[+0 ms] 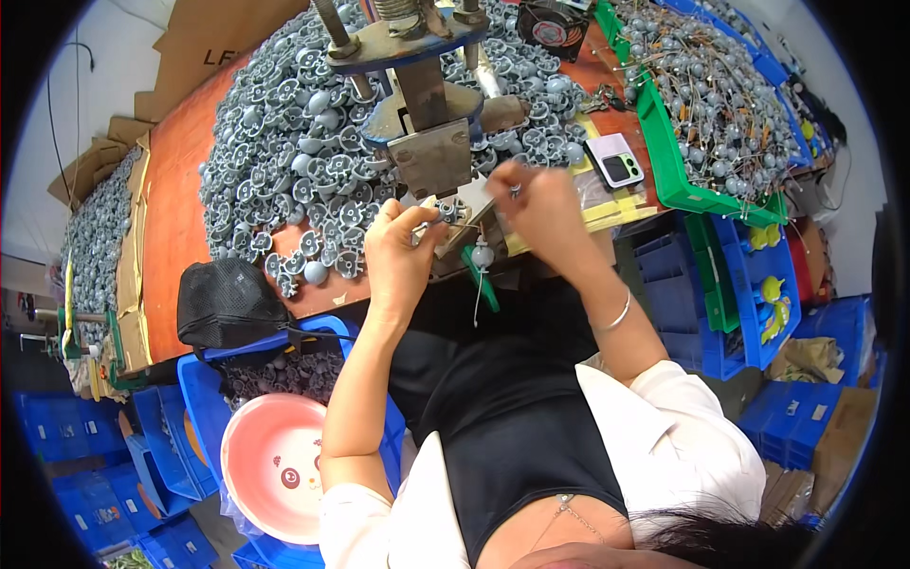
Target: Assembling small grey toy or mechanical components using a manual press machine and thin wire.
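My left hand [396,264] pinches a small grey plastic part [451,211] just below the metal head of a press [431,156]. To its right, my right hand [552,216] is closed with its fingertips together; a bit of something grey shows at them, too small to name. Between the hands a grey ball on a thin wire [482,255] hangs at the table edge. Beside the ball is a green strip-like piece [482,280]. A large heap of grey half-round plastic parts [284,161] lies behind and left of my left hand.
A phone [616,163] lies right of the press. A green tray [664,156] holds many wired grey balls, and a small fan [553,28] stands behind. A black bag [227,303] sits at the table's left front, above a pink basin [270,455]. Blue crates [777,417] stand at the right.
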Available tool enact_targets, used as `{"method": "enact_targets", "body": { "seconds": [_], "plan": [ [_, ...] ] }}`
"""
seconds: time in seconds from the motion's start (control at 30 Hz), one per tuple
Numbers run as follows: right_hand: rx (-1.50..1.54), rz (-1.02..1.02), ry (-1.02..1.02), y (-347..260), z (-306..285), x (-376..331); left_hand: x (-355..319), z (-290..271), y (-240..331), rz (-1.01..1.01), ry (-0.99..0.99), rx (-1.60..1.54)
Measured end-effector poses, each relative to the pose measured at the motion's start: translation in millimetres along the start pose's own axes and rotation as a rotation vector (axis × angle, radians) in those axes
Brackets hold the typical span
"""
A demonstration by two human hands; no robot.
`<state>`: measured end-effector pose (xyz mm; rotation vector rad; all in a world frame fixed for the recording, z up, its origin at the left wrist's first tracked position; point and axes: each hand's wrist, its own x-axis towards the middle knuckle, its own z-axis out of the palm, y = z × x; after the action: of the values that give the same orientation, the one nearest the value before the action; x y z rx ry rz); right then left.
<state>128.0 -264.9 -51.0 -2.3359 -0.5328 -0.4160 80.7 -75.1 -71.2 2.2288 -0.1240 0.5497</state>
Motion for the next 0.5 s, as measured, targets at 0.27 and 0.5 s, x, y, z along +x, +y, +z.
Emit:
{"method": "enact_targets", "body": {
  "seconds": [0.27,0.5],
  "plan": [
    [1.104,0.009,-0.160,16.1,-40.3,157.0,5.3,4.3,10.1,0.045,-0.034,0.064],
    [0.909,-0.535,0.370,-66.5,-68.4,30.4,7.2,-5.6,15.5,-0.031,-0.081,0.150]
  ]
}}
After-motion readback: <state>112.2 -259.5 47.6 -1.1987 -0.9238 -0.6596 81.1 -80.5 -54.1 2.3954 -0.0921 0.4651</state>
